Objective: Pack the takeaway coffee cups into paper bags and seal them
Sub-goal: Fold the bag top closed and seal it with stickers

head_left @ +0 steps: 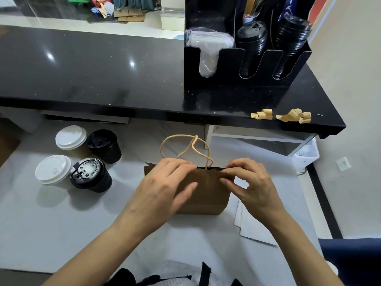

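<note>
A brown paper bag (206,195) with twine handles (185,147) stands upright on the grey work surface (61,234). My left hand (165,186) pinches the bag's top edge on the left. My right hand (249,182) pinches the same edge on the right. The top is pressed nearly closed, so the bag's contents are hidden. To the left stand several lidded cups: a white-lidded cup (71,139), a black cup (104,145), another white-lidded cup (53,170) and a black cup with a printed lid (89,175).
A black counter (92,69) runs across the back. On it sits a black organiser (243,65) holding stacked black lids and wrapped clear lids. Curled brown tape backing strips (288,116) lie near its right edge. White sheets (253,228) lie right of the bag.
</note>
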The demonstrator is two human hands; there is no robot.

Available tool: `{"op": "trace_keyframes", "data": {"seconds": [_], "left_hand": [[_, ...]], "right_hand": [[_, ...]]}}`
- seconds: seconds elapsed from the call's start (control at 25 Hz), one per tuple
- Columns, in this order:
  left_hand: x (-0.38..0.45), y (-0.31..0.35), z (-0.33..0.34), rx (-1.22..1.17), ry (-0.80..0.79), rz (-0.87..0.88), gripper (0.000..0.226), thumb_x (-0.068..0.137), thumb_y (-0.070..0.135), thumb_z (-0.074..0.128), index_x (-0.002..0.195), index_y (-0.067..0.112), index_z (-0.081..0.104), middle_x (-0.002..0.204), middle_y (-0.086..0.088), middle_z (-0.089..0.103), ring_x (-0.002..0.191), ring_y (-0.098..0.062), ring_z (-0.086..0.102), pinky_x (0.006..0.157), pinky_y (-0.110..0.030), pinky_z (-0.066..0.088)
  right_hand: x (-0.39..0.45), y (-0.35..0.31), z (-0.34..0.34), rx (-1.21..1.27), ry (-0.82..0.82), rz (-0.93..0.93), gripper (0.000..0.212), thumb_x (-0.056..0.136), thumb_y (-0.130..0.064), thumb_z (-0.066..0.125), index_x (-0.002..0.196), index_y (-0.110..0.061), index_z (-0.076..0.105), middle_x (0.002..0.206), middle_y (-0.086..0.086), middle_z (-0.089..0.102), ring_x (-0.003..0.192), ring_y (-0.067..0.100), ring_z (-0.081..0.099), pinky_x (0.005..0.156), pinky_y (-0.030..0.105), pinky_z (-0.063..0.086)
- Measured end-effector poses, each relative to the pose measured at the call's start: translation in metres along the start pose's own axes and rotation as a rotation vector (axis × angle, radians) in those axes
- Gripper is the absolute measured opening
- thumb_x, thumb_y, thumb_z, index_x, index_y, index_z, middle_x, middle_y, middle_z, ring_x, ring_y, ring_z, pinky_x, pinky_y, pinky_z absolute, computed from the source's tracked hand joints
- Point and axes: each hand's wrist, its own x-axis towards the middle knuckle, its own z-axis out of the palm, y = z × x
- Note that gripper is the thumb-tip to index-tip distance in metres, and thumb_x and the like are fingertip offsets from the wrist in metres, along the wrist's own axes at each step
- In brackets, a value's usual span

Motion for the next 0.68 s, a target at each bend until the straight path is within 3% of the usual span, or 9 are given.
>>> {"op": "trace_keyframes", "data": {"seconds": [0.16, 0.4, 0.52, 0.6, 0.68], "left_hand": [[0.011, 0.011, 0.018, 0.062, -0.002, -0.003, 0.041, 0.096, 0.021, 0.062, 0.136, 0.010, 0.057, 0.129, -0.003, 0.063, 0.125, -0.022, 0.056, 0.108, -0.037, 0.045], [0.031, 0.019, 0.039, 0.160, 0.029, -0.050, 0.041, 0.087, 0.017, 0.073, 0.126, 0.009, 0.063, 0.120, -0.007, 0.069, 0.122, -0.026, 0.061, 0.112, -0.040, 0.043], [0.039, 0.017, 0.040, 0.102, -0.031, -0.140, 0.037, 0.087, 0.024, 0.075, 0.120, 0.015, 0.062, 0.110, -0.004, 0.071, 0.107, -0.025, 0.064, 0.098, -0.038, 0.051], [0.045, 0.017, 0.039, 0.076, -0.051, -0.179, 0.036, 0.087, 0.028, 0.076, 0.117, 0.020, 0.059, 0.102, 0.000, 0.070, 0.098, -0.023, 0.063, 0.087, -0.034, 0.050], [0.050, 0.015, 0.040, 0.042, -0.054, -0.200, 0.037, 0.087, 0.029, 0.076, 0.118, 0.023, 0.057, 0.102, 0.003, 0.069, 0.097, -0.021, 0.060, 0.085, -0.032, 0.047]], "right_hand": [[0.001, 0.000, 0.000, 0.004, -0.003, -0.004, 0.010, 0.087, -0.028, 0.075, 0.096, -0.026, 0.078, 0.100, -0.014, 0.066, 0.093, 0.009, 0.061, 0.084, 0.039, 0.045], [0.005, -0.006, -0.011, 0.059, -0.014, 0.099, 0.022, 0.083, -0.017, 0.083, 0.093, -0.023, 0.065, 0.090, -0.020, 0.066, 0.096, -0.003, 0.054, 0.081, 0.033, 0.049], [0.009, -0.004, -0.013, 0.063, -0.046, 0.091, 0.022, 0.084, -0.017, 0.082, 0.097, -0.024, 0.065, 0.091, -0.021, 0.068, 0.096, -0.004, 0.055, 0.082, 0.031, 0.049], [0.013, -0.002, -0.014, 0.070, -0.057, 0.083, 0.023, 0.085, -0.017, 0.082, 0.099, -0.025, 0.066, 0.091, -0.022, 0.069, 0.095, -0.006, 0.056, 0.085, 0.031, 0.049], [0.017, 0.000, -0.015, 0.076, -0.067, 0.084, 0.023, 0.085, -0.018, 0.082, 0.101, -0.026, 0.067, 0.091, -0.025, 0.068, 0.095, -0.006, 0.057, 0.086, 0.031, 0.048]]}}
